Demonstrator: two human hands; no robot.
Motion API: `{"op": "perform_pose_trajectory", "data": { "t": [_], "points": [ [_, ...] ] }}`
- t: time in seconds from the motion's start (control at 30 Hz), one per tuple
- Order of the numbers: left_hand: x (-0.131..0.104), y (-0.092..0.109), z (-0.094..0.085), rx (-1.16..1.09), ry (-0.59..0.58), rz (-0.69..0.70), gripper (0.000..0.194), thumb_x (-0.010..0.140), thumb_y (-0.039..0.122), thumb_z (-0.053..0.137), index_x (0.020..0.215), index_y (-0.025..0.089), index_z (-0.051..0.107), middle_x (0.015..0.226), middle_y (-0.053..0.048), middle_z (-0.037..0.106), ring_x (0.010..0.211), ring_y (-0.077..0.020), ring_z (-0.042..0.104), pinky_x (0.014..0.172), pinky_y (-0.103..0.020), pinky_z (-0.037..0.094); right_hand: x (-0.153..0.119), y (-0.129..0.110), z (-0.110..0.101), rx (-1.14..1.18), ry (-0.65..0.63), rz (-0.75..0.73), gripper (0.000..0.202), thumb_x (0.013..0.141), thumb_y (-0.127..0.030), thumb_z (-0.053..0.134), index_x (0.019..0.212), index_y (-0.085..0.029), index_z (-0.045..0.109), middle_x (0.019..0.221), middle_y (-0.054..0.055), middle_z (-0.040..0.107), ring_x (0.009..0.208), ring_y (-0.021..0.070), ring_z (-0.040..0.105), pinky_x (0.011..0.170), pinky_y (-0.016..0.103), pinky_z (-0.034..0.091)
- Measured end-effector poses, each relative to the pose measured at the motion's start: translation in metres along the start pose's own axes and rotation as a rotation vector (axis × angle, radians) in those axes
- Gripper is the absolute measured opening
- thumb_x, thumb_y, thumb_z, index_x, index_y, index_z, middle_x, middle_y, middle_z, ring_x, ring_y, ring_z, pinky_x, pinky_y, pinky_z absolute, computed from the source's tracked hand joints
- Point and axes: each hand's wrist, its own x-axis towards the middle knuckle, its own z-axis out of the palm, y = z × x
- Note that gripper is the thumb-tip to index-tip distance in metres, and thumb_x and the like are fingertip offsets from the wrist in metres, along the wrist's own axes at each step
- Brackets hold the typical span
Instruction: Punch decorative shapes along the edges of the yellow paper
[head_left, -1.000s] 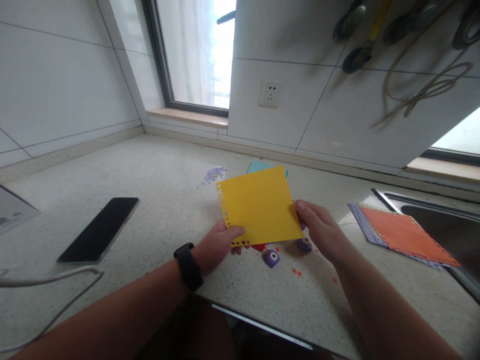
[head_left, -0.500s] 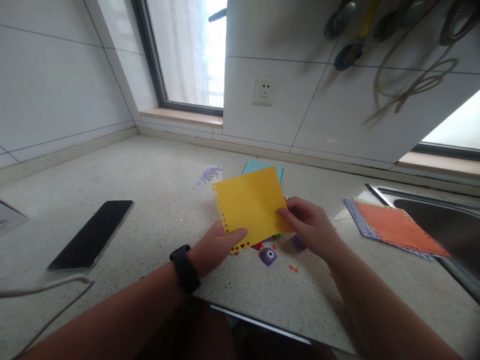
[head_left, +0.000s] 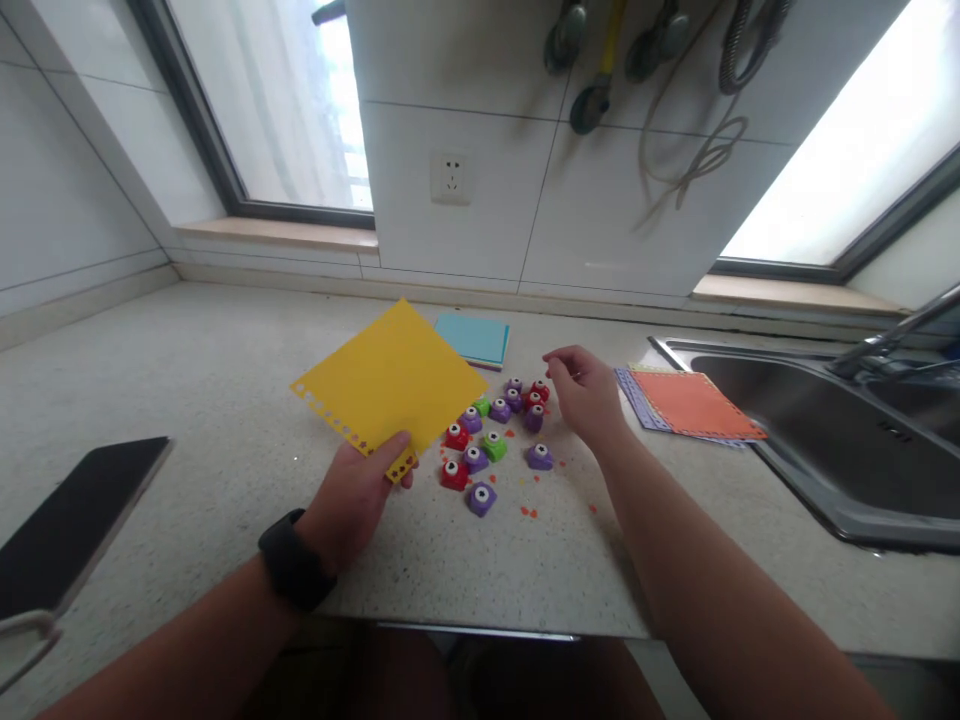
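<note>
A yellow sheet of paper with small shapes punched along one edge is pinched at its lower corner by my left hand. My right hand hovers over the counter beside the punches, its fingers curled; something small and red shows at the fingertips, too small to make out. Several small craft punches lie between my hands, among them a purple punch, a green punch and a red punch. Orange paper bits are scattered around them.
A stack of light blue sheets lies behind the punches. Orange and purple punched sheets rest by the sink at the right. A black tablet-like device lies at the left, with a white cable near it.
My right hand has let go of the yellow sheet and moved away from it. The sheet has turned in my left hand. The view has shifted right, and more punches show.
</note>
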Motion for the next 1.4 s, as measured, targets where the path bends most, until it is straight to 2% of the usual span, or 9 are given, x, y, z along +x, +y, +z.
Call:
{"op": "perform_pose_trajectory", "data": {
  "t": [0.1, 0.23, 0.4, 0.6, 0.77, 1.07, 1.4],
  "points": [
    [0.0, 0.001, 0.001, -0.077, 0.044, -0.002, 0.015, 0.081, 0.024, 0.074, 0.091, 0.019, 0.064, 0.088, 0.0, 0.066, 0.063, -0.0115, 0.059, 0.051, -0.022, 0.051, 0.005, 0.016, 0.0, -0.227, -0.037, 0.01, 0.021, 0.087, -0.027, 0.055, 0.097, -0.018, 0.072, 0.073, 0.003, 0.068, 0.064, 0.0182, 0.058, 0.064, 0.032, 0.044],
    [-0.002, 0.006, 0.003, -0.037, 0.097, -0.013, 0.014, 0.078, 0.019, 0.075, 0.088, 0.018, 0.066, 0.097, -0.003, 0.07, 0.066, -0.0127, 0.064, 0.054, -0.023, 0.056, 0.007, 0.028, 0.004, -0.302, -0.125, -0.04, 0.017, 0.085, -0.021, 0.058, 0.093, -0.019, 0.073, 0.084, 0.006, 0.073, 0.073, 0.021, 0.061, 0.072, 0.036, 0.046],
    [-0.006, 0.013, 0.007, 0.033, 0.095, -0.006, 0.02, 0.077, 0.012, 0.073, 0.095, 0.019, 0.068, 0.102, -0.004, 0.072, 0.076, -0.0163, 0.068, 0.059, -0.023, 0.059, 0.002, 0.024, 0.01, -0.365, -0.256, -0.17, 0.012, 0.086, -0.03, 0.066, 0.083, -0.023, 0.075, 0.089, 0.007, 0.072, 0.09, 0.0259, 0.059, 0.088, 0.041, 0.044],
    [-0.005, 0.006, 0.005, 0.038, 0.075, 0.0, 0.029, 0.08, 0.016, 0.074, 0.107, 0.022, 0.067, 0.105, -0.004, 0.073, 0.082, -0.0177, 0.071, 0.058, -0.023, 0.059, -0.004, 0.018, 0.015, -0.542, -0.355, -0.27, 0.018, 0.087, -0.038, 0.07, 0.089, -0.022, 0.078, 0.092, 0.009, 0.07, 0.092, 0.0278, 0.056, 0.088, 0.041, 0.045],
    [-0.002, 0.003, 0.003, 0.012, 0.071, -0.005, 0.034, 0.081, 0.017, 0.073, 0.114, 0.024, 0.065, 0.114, -0.003, 0.072, 0.086, -0.0171, 0.071, 0.058, -0.022, 0.059, -0.005, 0.017, 0.016, -0.517, -0.364, -0.287, 0.015, 0.088, -0.033, 0.069, 0.095, -0.022, 0.076, 0.092, 0.009, 0.069, 0.093, 0.0265, 0.056, 0.09, 0.04, 0.044],
    [-0.002, 0.003, 0.003, 0.014, 0.087, -0.004, 0.038, 0.08, 0.014, 0.073, 0.115, 0.025, 0.065, 0.119, -0.005, 0.071, 0.089, -0.0192, 0.071, 0.056, -0.022, 0.059, -0.013, 0.005, 0.019, -0.439, -0.419, -0.355, 0.015, 0.093, -0.03, 0.062, 0.097, -0.023, 0.075, 0.097, 0.008, 0.068, 0.098, 0.0263, 0.054, 0.093, 0.041, 0.043],
    [-0.002, 0.005, 0.005, 0.048, 0.08, 0.006, 0.038, 0.081, 0.013, 0.071, 0.118, 0.022, 0.065, 0.117, -0.006, 0.072, 0.084, -0.0184, 0.071, 0.055, -0.023, 0.059, -0.014, 0.003, 0.019, -0.435, -0.448, -0.359, 0.016, 0.092, -0.035, 0.064, 0.093, -0.026, 0.077, 0.1, 0.008, 0.066, 0.098, 0.0268, 0.052, 0.094, 0.043, 0.043]
  ]
}}
